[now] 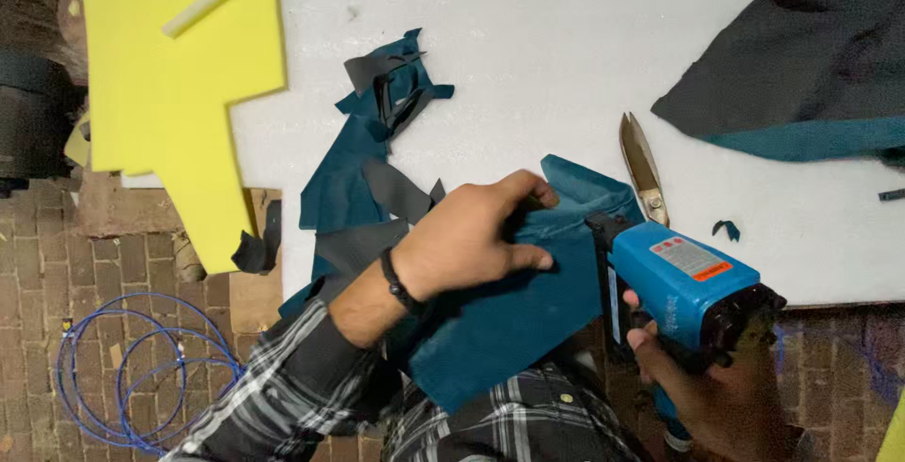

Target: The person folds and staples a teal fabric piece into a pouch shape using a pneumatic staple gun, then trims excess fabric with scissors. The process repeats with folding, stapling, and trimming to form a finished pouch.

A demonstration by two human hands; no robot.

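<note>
My left hand (471,240) presses flat on a teal fabric-covered piece (514,316) at the white table's (528,57) near edge, while my right hand (721,396) grips a blue staple gun (674,283) (shears (643,168) lie just beyond).

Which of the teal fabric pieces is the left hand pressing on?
The large teal fabric piece at the table's near edge, under the left hand beside the blue staple gun. The scraps and the far-right cloth lie untouched.

Left hand (471,240): bare, black band at wrist (401,281). Left sleeve (283,391): plaid shirt, black, grey, white checks, cuff pushed up forearm. Right hand (716,396): bare. Torso: same plaid, 1 button visible.
</note>
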